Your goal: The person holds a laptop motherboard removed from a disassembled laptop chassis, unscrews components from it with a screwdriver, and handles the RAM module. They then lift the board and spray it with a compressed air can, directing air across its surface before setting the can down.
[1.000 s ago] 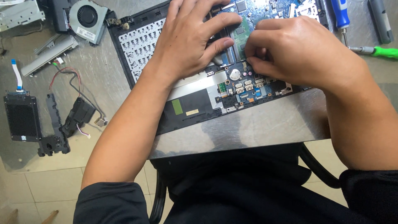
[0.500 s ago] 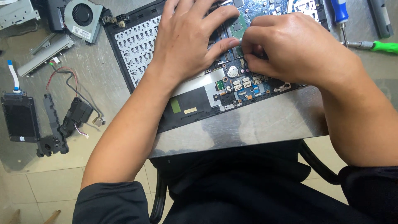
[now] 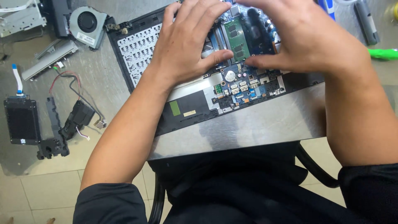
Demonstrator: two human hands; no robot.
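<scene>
Laptop (image 3: 182, 112), opened up with its circuit board (image 3: 244, 85) bared, was laid at the near edge of a metal table (image 3: 257, 124), around the middle of the view. Nearest the person, at six o'clock, dark clothing and a chair were seen. Over the laptop, the left hand (image 3: 186, 45) was spread flat and wide on the inner frame, its thumb pointed at a green memory card (image 3: 237, 38) at twelve o'clock. The right hand (image 3: 306, 37) was curled over the board at one o'clock, fingertips pressed near the card's lower end; whether anything was pinched between them could not be told. The back of the keyboard (image 3: 137, 49) was exposed at eleven o'clock. At nine o'clock, a black drive (image 3: 21, 122) with a blue-tipped ribbon and a pair of small black speakers (image 3: 76, 118) with red and black wires were laid out. Farther off, at ten o'clock, a cooling fan (image 3: 88, 23) was set down. At two o'clock, a green-handled screwdriver (image 3: 383, 54) and a grey pen (image 3: 367, 23) were left.
</scene>
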